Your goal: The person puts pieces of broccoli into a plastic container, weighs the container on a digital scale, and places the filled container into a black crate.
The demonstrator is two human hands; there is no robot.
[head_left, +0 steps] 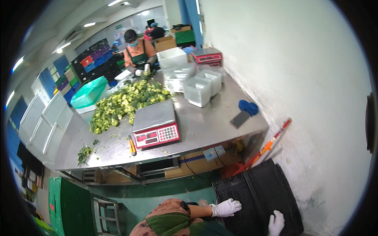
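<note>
My left hand (226,207), in a white glove, rests on top of a black plastic crate (256,188), its fingers stretched out. Close to the crate's right side is my right hand (276,223), also gloved in white. Its thumb stands apart from the fingers, and nothing shows in it; part of this hand is cut off by the lower edge. The crate sits low beside the wall, and its top looks flat and ribbed. Whether the right hand touches it, I cannot tell.
A steel table (220,126) holds a broccoli heap (126,100), a red scale (156,124), an orange cutter (132,145), clear plastic tubs (197,91) and a phone (239,119). A long-handled tool (267,146) leans by the wall. Across stands a co-worker (138,53). Green crates (73,204) and a stool (106,214) are left.
</note>
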